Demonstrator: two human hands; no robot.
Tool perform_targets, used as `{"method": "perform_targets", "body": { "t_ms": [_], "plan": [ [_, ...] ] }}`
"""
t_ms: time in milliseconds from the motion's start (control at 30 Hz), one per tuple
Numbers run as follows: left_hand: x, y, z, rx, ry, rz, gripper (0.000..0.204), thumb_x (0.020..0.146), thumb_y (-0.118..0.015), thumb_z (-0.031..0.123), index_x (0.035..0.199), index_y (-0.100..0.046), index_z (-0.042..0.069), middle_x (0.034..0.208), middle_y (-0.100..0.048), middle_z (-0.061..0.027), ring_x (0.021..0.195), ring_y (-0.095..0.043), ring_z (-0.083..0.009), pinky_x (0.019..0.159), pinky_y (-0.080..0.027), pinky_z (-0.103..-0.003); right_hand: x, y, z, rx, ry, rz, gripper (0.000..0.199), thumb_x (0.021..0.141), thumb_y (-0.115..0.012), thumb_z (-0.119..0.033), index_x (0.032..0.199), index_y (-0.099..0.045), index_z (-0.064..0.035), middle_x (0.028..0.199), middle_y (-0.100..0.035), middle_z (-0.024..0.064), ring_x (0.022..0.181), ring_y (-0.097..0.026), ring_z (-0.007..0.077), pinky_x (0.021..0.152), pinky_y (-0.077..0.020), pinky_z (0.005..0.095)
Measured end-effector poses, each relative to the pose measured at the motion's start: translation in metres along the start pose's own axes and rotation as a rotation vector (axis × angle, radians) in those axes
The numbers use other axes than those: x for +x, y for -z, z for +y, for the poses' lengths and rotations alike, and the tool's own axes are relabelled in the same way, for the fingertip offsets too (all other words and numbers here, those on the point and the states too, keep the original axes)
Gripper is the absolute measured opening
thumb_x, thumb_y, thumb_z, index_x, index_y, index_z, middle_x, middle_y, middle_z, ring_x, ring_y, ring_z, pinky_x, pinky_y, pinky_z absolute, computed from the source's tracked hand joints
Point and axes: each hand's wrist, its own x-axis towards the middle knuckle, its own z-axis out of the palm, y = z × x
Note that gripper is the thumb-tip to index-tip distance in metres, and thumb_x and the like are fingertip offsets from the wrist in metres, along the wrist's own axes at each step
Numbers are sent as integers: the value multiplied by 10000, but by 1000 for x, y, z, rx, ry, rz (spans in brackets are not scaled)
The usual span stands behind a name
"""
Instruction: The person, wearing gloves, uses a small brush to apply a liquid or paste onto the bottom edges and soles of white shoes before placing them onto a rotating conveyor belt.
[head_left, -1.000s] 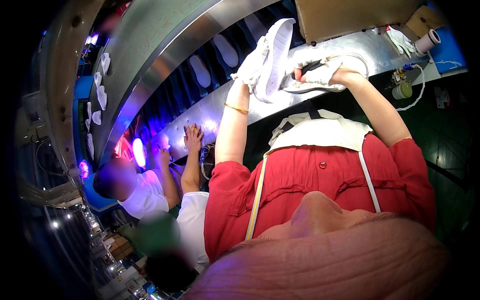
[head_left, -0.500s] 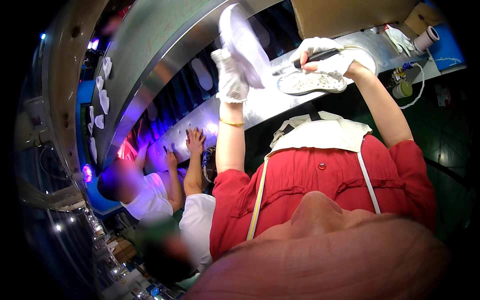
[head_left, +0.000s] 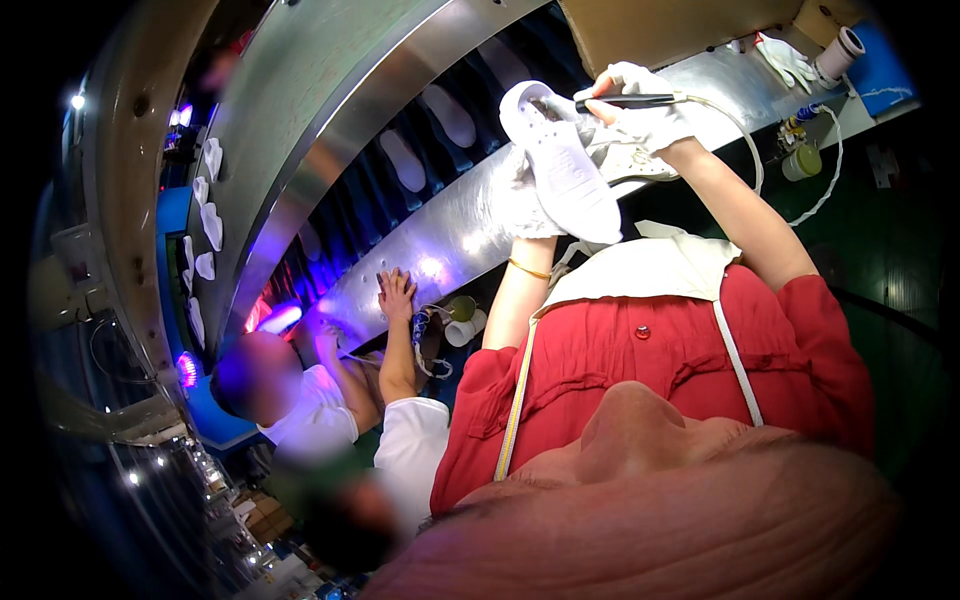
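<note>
My gloved left hand [head_left: 518,205] holds a white shoe sole [head_left: 572,185] from its left side, tilted over the metal bench. Its fingers are partly hidden behind the sole. Above and to the right, my gloved right hand [head_left: 650,120], with bare fingertips showing, grips a black pen-shaped tool [head_left: 640,101] with a pale hose at its rear. The tool's front end is close to the upper part of the sole. Beneath my right hand, another white sole [head_left: 635,163] with a speckled surface lies on the bench, mostly covered.
Several soles [head_left: 402,162] rest on a dark slatted conveyor beyond the metal bench [head_left: 440,225]. A white glove [head_left: 785,62] and a spool [head_left: 838,56] lie at the far right, above a jar [head_left: 802,162]. At left, a co-worker's hand [head_left: 397,295] rests on the bench.
My left hand has brought the sole down and right from above the conveyor, close to the tool. My right hand has moved slightly up, still gripping the tool.
</note>
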Motion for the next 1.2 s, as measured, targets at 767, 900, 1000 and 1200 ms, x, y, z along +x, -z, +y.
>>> {"method": "perform_targets", "body": {
  "t_ms": [767, 900, 1000, 1200],
  "plan": [
    [21, -2, 11, -127, -95, 101, 608, 875, -376, 538, 1273, -421, 81, 1172, -535, -175, 1002, -559, -315, 909, -444, -420, -46, -20, -18, -158, 352, -378, 216, 727, -637, -24, 926, -569, -70, 790, -577, 91, 682, -567, 207, 650, -469, 276],
    [20, -1, 20, -161, -104, 172, 661, 857, -361, 611, 1258, -433, 89, 1134, -552, -169, 956, -572, -313, 849, -480, -431, -46, -17, -23, 153, -36, -485, 158, 770, -609, -23, 918, -563, -53, 752, -576, 39, 682, -555, 125, 616, -457, 249],
    [23, 0, 24, -99, -24, 141, 809, 789, -362, 698, 1257, -406, 40, 1082, -567, -193, 1011, -534, -377, 960, -375, -511, -48, -16, -19, 12, 170, -351, 125, 770, -623, -43, 885, -574, -57, 701, -578, 43, 638, -558, 121, 593, -452, 237],
    [21, 5, 40, -119, -40, -21, 765, 791, -412, 662, 1276, -399, 71, 1106, -544, -199, 1014, -517, -374, 951, -377, -507, -43, -22, -16, 279, -267, -447, 77, 773, -639, -63, 829, -598, -29, 715, -599, 46, 640, -558, 100, 583, -457, 258]
  ]
}}
